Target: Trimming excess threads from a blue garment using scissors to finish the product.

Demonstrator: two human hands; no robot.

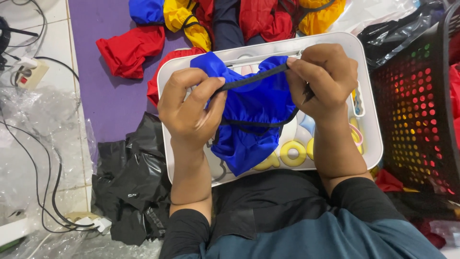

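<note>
- Stretching a black elastic strap point(254, 79) between both hands, we hold a blue gathered fabric piece point(254, 115) above a white lap tray point(369, 144).
- Our left hand point(189, 108) is closed tight, thumb and fingertips pinching the strap's left end; the blue cloth bunches just beside the knuckles.
- Our right hand point(323, 79) is also closed, pinching the strap's right end near the tray's far edge; a second run of black strap curves below along the cloth.
- We see the blue piece hanging from the strap over the tray's middle, its lower corner reaching toward us.
- We note that the tray has rounded corners and a printed face with pale cartoon shapes and yellow rings point(292, 153), partly covered by the cloth; it rests across our lap, over dark clothing.
- Beyond the tray lies a heap of fabric pieces point(230, 17) in red, yellow, blue and navy, on a purple mat point(103, 91).
- On our left, a crumpled black plastic bag point(132, 182) lies touching the tray's edge.
- On our right stands a black perforated basket point(417, 105), with red showing through its holes.
- Farther left, we see a white tiled floor point(52, 48) with clear plastic wrap point(33, 139), black cables point(48, 192) and a white power strip point(28, 72).
- A dark plastic bag point(397, 33) and clear wrapping sit behind the basket.
</note>
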